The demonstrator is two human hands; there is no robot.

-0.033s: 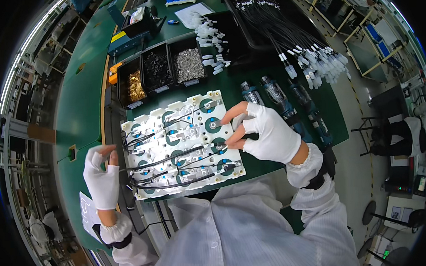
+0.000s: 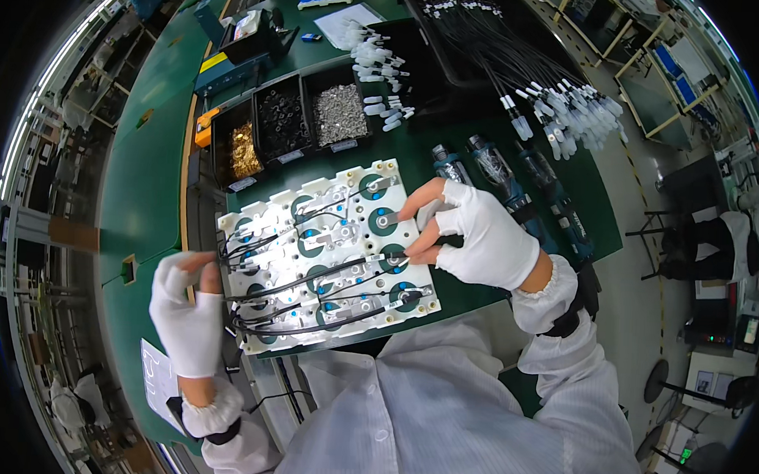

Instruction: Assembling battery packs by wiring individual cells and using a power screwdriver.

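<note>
A white plastic plate [image 2: 355, 316] with round openings, metal tabs and blue spots lies on the green table in front of me. Black cables [image 2: 310, 278] run across it and gather at its left side. At the plate's right edge my right hand [image 2: 485, 242], in a white glove with bare fingertips, pinches the end of one black cable; its index finger is stretched toward a metal tab. My left hand [image 2: 188, 318], gloved alike, is beside the left edge near the cable bundle. Its thumb and index finger are bent with a gap between them.
Behind the plate stand black bins with gold parts [image 2: 245, 151], black parts [image 2: 281, 123] and silver parts [image 2: 337, 115]. Cordless screwdrivers [image 2: 501, 179] lie at right. A black tray [image 2: 455, 67] holds many cables with white-capped ends [image 2: 571, 110]. A marked white sheet [image 2: 160, 380] lies at left.
My left hand has shifted slightly right, closer to the plate's edge. The right hand keeps its pinch on the cable. The whole view has shifted very slightly.
</note>
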